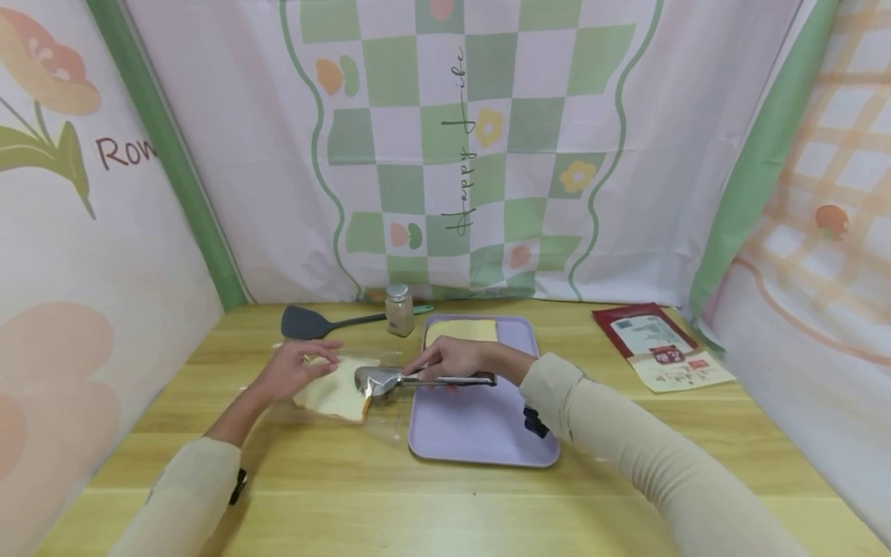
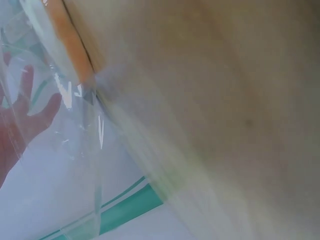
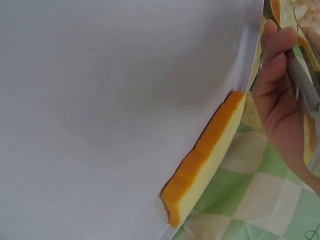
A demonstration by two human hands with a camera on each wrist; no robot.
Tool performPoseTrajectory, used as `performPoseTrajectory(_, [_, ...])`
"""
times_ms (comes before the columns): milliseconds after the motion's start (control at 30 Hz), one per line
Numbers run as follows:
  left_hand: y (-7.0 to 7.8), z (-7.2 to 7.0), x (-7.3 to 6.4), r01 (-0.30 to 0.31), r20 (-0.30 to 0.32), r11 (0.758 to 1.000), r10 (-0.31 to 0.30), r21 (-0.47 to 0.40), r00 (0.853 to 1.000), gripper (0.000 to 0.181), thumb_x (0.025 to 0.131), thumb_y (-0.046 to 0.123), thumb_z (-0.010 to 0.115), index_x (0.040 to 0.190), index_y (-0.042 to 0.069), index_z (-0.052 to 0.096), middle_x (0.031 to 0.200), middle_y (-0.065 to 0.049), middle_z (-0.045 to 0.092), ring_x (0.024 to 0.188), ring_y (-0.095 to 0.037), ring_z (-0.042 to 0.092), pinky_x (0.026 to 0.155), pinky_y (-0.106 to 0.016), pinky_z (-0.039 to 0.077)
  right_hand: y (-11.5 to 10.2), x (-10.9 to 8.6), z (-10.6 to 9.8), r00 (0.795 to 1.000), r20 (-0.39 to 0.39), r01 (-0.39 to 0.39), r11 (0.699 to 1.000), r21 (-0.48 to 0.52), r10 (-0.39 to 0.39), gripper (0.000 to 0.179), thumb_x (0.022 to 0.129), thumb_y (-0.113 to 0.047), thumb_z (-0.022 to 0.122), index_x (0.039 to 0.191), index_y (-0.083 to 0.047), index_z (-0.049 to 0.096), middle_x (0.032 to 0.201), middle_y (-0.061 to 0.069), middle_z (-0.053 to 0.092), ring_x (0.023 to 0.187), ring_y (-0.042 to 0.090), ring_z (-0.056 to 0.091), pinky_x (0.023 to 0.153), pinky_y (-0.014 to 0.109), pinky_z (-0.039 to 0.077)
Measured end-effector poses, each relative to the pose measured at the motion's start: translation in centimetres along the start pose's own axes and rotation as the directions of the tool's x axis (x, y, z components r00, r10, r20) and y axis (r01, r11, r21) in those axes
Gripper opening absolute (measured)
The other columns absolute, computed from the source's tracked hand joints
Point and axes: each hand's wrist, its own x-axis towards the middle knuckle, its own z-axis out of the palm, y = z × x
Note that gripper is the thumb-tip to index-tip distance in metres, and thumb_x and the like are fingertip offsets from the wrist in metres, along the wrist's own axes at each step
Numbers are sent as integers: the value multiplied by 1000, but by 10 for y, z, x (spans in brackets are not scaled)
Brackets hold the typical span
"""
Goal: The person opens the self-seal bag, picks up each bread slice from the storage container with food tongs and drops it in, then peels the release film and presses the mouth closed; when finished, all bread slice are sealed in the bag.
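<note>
A bread slice [image 1: 332, 394] lies in clear plastic wrapping on the wooden table, left of a lilac tray [image 1: 480, 433]. My right hand [image 1: 455, 358] grips metal tongs [image 1: 387, 379] above the tray's left side. The tongs' broad ends are at the slice's right edge; whether they pinch it I cannot tell. Over the slice's left side is my left hand [image 1: 295, 370], fingers loosely extended. In the left wrist view the left hand [image 2: 22, 117] appears behind clear plastic [image 2: 75, 125], fingers spread. Another bread slice [image 1: 462, 329] rests at the tray's far end.
Behind the wrapped slice lies a dark spatula [image 1: 306, 322]. A small glass jar [image 1: 400, 311] with a metal lid stands near the tray's far left corner. To the right is a red and cream packet [image 1: 661, 348]. Printed curtains [image 1: 473, 155] hang behind the table.
</note>
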Motion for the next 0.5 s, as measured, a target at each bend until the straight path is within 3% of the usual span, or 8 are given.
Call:
performPoseTrajectory(200, [6, -2, 3, -17, 1, 1000, 17, 7, 1000, 4, 87, 5, 74, 90, 2, 74, 121, -18, 68, 119, -41, 59, 83, -53, 52, 2, -4, -1, 1000, 1, 18, 1000, -7, -18, 33, 99, -11, 61, 131, -13, 65, 91, 8, 70, 49, 18, 55, 52, 28, 50])
performPoseTrajectory(400, [7, -4, 3, -19, 9, 999, 20, -31, 1000, 3, 89, 1, 71, 88, 2, 73, 122, -19, 67, 124, -43, 55, 99, -68, 39, 1, -10, -6, 1000, 14, 18, 1000, -5, -18, 35, 100, -13, 59, 135, -15, 63, 90, 16, 72, 53, 18, 56, 53, 27, 51])
performPoseTrajectory(500, [7, -5, 3, -17, 10, 1000, 17, -23, 1000, 3, 89, 1, 70, 88, 2, 73, 122, -18, 68, 124, -44, 55, 101, -70, 36, -1, -12, -9, 1000, 9, 24, 1000, 1, -24, 35, 101, -14, 58, 136, -14, 62, 91, 18, 73, 52, 17, 56, 53, 27, 50])
